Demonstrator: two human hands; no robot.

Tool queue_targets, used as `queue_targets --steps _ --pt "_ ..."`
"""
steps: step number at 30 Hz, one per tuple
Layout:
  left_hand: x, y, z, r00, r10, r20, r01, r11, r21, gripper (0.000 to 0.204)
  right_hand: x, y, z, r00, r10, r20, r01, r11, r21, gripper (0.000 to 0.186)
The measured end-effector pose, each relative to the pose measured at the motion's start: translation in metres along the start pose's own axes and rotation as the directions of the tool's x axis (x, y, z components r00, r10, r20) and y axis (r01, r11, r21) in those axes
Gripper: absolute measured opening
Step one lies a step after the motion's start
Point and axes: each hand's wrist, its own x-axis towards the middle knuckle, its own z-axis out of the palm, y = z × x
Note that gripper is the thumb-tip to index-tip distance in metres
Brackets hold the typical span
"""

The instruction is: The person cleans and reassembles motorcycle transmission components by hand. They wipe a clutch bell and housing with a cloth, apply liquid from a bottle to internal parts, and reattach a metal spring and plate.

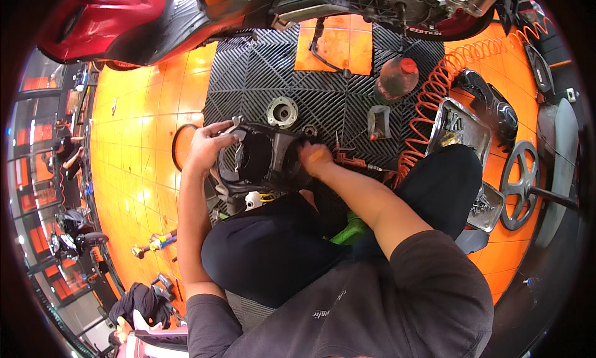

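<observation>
A black and grey metal housing [253, 156] lies in front of me above my crossed legs. My left hand [214, 144] grips its upper left edge, fingers over the rim. My right hand [312, 154] is at its right end with fingers curled into a dark area; what they hold is hidden. A round silver flanged part [277, 113] sits just behind the housing on the black mat [242, 66]. A small metal ring [310, 131] is beside my right hand, and a red-handled air gun [360, 162] lies to the right.
A red scooter [124, 22] stands across the top. At right are a coiled orange hose [434, 97], metal trays [481, 144] of small parts, black casings [496, 109] and a wheel [518, 184]. A red-capped bottle [397, 78] is behind. Other people [77, 159] and scooters are at left.
</observation>
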Motion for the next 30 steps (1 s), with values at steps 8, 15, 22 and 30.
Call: queue_targets --steps 8,15,22,30 --pt "0.006 0.016 0.005 0.999 0.04 -0.001 -0.04 0.997 0.059 0.053 -0.019 0.019 0.038 0.994 0.087 0.061 -0.096 0.98 0.176 0.026" --pt "0.004 0.006 0.003 0.999 0.022 -0.043 -0.023 1.0 -0.02 0.05 -0.029 -0.036 -0.022 0.867 0.044 0.497 -0.395 0.67 0.629 0.031" --pt "0.012 0.014 0.003 0.999 0.03 -0.011 -0.029 0.998 0.056 0.052 -0.016 0.004 -0.016 0.882 -0.085 0.464 0.049 0.995 0.09 0.026" --pt "0.011 0.014 0.011 0.998 0.047 0.028 -0.048 0.998 0.031 0.054 -0.022 -0.003 0.044 0.906 0.043 0.422 -0.134 0.973 0.188 0.039"
